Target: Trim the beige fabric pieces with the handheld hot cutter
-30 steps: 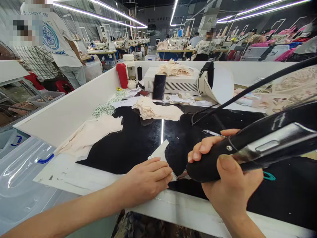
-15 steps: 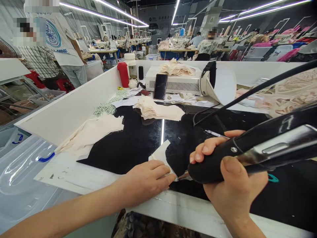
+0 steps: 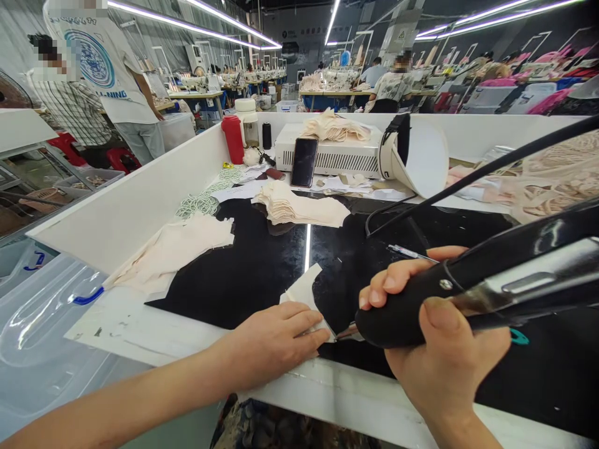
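- We lay our left hand [image 3: 281, 340] over a pale piece [image 3: 306, 284] on the black-topped surface [image 3: 224, 280]; its fingers [image 3: 304, 321] are together and slightly bent.
- We cannot tell whether those fingers pinch the piece or only rest upon it, since the underside is hidden.
- The piece's far end sticks out beyond our knuckles, its curved edge facing right, and its near right corner shows just past our fingertips.
- We wrap our right hand [image 3: 444, 349] around a thick black handheld tool [image 3: 528, 271], its fingers [image 3: 395, 274] closed over the far side and the thumb pressed along the near side.
- The tool's slim tip [image 3: 349, 331] points left at that corner, between our two hands; we cannot tell whether it touches.
- Beyond our hands we see a stack of pale pieces [image 3: 304, 210], and to the left lies a larger pale cloth [image 3: 175, 249], both apart from our fingers.
- A pen [image 3: 405, 251] lies near our right fingers.
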The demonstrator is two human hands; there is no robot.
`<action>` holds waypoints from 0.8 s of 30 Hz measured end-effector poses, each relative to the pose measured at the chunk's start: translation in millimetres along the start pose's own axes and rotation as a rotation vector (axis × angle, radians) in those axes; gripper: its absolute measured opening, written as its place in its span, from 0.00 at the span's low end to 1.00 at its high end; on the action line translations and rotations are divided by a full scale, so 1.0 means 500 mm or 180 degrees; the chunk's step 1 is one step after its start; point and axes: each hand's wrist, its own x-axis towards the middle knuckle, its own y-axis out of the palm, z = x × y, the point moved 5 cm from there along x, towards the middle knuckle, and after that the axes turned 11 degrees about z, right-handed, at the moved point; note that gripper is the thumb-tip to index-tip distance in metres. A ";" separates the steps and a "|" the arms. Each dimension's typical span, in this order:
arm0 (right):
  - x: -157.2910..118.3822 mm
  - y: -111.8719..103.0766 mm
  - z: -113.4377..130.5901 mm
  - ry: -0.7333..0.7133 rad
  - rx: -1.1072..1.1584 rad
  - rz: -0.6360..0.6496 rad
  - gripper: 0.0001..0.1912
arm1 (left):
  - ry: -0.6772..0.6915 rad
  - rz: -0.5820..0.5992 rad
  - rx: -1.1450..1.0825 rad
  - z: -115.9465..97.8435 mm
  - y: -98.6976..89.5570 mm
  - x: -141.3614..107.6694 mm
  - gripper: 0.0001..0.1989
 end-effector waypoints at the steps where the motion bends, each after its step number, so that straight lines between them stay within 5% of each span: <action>1: -0.001 0.001 0.000 0.0004 0.0000 0.0004 0.24 | -0.0001 0.0005 0.0011 -0.001 0.000 -0.001 0.11; 24: 0.028 0.016 -0.020 -0.0053 -0.0337 -0.0193 0.19 | -0.0187 0.0092 -0.0246 0.006 0.005 -0.004 0.13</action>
